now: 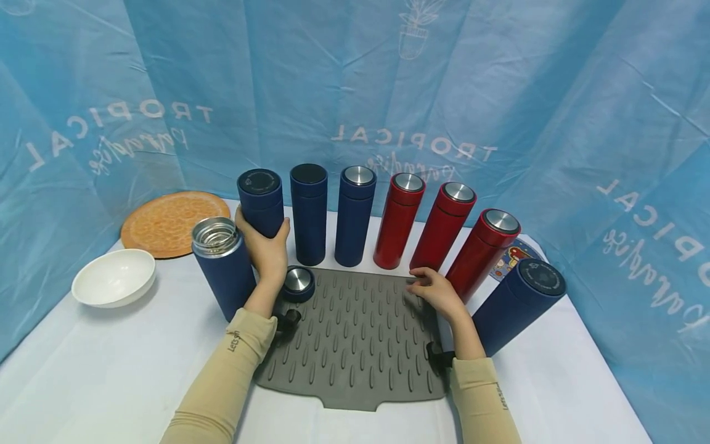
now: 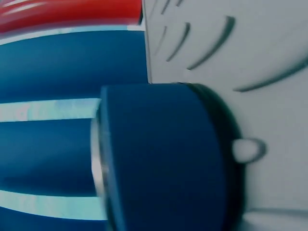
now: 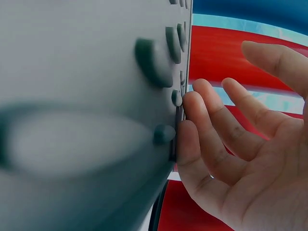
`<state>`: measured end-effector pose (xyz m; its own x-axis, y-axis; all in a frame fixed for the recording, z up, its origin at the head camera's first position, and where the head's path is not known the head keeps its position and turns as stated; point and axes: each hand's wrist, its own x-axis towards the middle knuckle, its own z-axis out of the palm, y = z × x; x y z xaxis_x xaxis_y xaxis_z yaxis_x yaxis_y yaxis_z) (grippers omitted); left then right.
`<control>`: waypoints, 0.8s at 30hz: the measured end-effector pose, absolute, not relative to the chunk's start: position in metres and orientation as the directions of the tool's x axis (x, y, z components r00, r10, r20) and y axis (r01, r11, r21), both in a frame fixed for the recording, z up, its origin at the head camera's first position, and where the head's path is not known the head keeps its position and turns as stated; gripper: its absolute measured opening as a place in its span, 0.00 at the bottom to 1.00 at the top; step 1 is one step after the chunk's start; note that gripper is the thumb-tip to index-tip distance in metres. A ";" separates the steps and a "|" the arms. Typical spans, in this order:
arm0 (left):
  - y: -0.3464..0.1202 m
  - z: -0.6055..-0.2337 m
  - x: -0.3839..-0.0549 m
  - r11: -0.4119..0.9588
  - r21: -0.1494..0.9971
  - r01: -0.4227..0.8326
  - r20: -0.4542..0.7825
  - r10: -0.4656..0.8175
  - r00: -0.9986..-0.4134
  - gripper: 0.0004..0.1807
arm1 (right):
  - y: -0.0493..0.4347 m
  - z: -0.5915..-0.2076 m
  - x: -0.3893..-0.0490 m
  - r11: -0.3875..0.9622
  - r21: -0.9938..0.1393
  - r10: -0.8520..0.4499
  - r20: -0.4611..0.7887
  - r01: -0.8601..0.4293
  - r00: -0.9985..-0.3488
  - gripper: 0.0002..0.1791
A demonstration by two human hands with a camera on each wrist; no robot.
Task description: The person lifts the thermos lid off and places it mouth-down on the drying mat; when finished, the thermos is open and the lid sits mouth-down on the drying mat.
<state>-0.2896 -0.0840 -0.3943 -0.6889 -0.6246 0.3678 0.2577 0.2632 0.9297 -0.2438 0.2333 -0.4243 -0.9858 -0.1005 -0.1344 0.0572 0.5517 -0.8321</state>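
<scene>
My left hand grips a blue thermos flask at the back left, thumb on its right side and fingers on its left. Beside that wrist stands a blue flask without its lid, its steel mouth showing. The loose blue lid with a silver top sits at the grey ridged mat's back left corner; it fills much of the left wrist view, where the hand is hidden. Fingers loosely bent and holding nothing, my right hand is at the mat's back right edge, near a red flask.
Two more blue flasks and two more red ones stand in the curved row. A blue flask is right of my right forearm. At left are a white bowl and a round orange mat. A blue curtain hangs behind.
</scene>
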 end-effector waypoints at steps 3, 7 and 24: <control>-0.080 -0.389 -0.286 0.294 0.921 0.256 0.387 -0.618 -0.685 0.45 | 0.233 -0.423 -0.242 0.556 -0.830 -0.100 -0.129 0.052 -0.987 0.25; -0.076 -0.383 -0.279 0.312 0.908 0.279 0.416 -0.604 -0.680 0.46 | 0.233 -0.422 -0.242 0.556 -0.830 -0.104 -0.130 0.050 -0.986 0.25; -0.060 -0.367 -0.236 0.393 0.741 0.545 0.660 -0.277 -0.698 0.45 | 0.231 -0.419 -0.241 0.552 -0.834 -0.116 -0.091 0.012 -0.989 0.23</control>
